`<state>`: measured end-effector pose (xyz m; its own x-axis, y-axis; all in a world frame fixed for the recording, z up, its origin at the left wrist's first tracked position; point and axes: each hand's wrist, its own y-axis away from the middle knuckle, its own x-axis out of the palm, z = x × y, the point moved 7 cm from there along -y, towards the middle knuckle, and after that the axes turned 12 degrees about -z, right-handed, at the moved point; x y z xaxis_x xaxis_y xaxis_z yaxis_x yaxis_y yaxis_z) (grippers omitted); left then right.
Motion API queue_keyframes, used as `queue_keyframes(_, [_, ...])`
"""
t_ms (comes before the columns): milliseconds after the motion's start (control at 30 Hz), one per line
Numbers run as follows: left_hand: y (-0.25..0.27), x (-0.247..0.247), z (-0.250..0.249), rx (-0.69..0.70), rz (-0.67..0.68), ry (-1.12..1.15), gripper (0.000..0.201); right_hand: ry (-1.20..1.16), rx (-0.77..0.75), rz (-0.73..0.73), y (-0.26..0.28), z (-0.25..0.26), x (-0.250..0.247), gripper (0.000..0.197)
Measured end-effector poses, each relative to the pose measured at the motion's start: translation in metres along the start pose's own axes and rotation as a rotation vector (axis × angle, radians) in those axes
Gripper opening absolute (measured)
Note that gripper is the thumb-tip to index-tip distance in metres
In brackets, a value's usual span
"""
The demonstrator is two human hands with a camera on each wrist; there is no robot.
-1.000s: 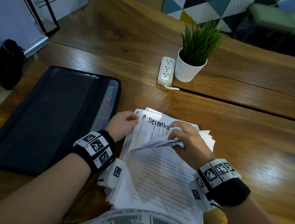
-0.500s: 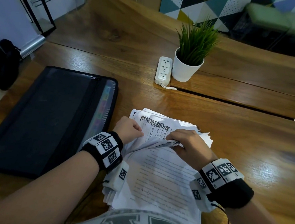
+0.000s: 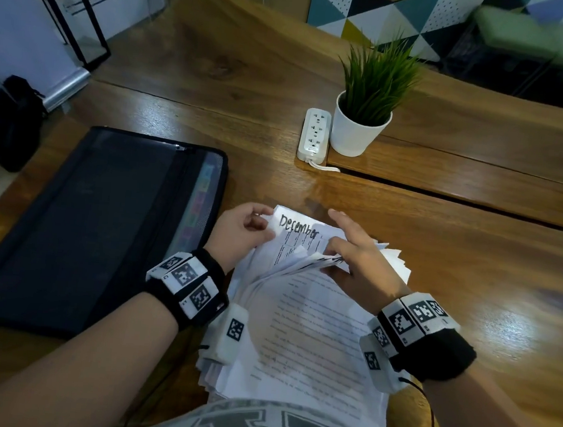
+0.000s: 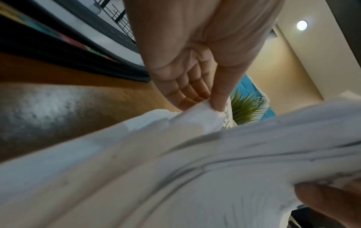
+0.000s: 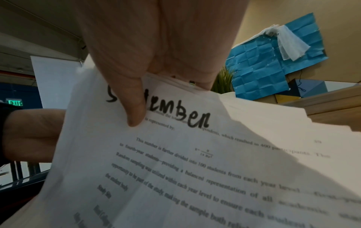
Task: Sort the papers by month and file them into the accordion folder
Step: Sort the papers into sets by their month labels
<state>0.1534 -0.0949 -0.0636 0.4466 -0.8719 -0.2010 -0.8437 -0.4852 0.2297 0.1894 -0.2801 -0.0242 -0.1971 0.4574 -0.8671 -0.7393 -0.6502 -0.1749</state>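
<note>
From the head view, a stack of papers (image 3: 309, 345) lies at the near edge of the desk (image 3: 473, 264), its far ends lifted and fanned. The left hand (image 3: 242, 233) pinches the top left corner of a sheet headed "December" (image 3: 297, 228). The right hand (image 3: 359, 264) holds up a bundle of sheet ends, thumb under and fingers over, with the index finger stretched forward. The black accordion folder (image 3: 78, 222) lies flat toward the desk's left edge, coloured tabs showing along its right side. A white power strip (image 3: 314, 134) and a potted plant (image 3: 363, 118) stand just beside each other farther back.

In the left wrist view, the thumb (image 4: 220, 92) presses a sheet corner against the curled fingers; the fanned papers (image 4: 175, 169) fill the lower part, and the folder's edge (image 4: 68, 58) lies to the left.

In the right wrist view, the right hand (image 5: 156, 54) clamps a sheet (image 5: 195, 162) with its thumb over a handwritten heading ending in "ember"; the start is hidden.
</note>
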Motion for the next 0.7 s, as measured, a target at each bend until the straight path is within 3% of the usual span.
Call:
queue_keyframes(67, [0.002,0.002,-0.005,0.014,0.034,0.001,0.019,-0.012,0.000,0.022,-0.002,-0.001,0.001,0.013])
queue_keyframes(233, [0.015,0.012,0.001,-0.067,0.291,-0.063,0.019,-0.006,0.088,0.105,-0.001,-0.002,0.002,0.013])
queue_keyframes(300, [0.011,0.006,0.004,-0.072,0.209,-0.046,0.015,-0.076,0.082,0.037,0.001,0.000,0.000,0.019])
queue_keyframes(400, [-0.002,-0.006,0.014,0.002,-0.009,-0.276,0.017,-0.075,-0.017,-0.019,0.005,0.005,0.000,0.033])
queue_keyframes(500, [-0.006,0.004,0.024,-0.007,0.072,-0.417,0.024,-0.059,-0.137,-0.015,0.009,0.010,0.003,0.024])
queue_keyframes(567, [-0.005,0.009,0.023,-0.014,0.106,-0.434,0.021,-0.057,-0.110,-0.006,0.012,0.007,0.004,0.023])
queue_keyframes(700, [-0.006,0.009,0.015,-0.037,0.043,-0.332,0.018,-0.075,-0.062,-0.035,0.014,0.005,0.000,0.018])
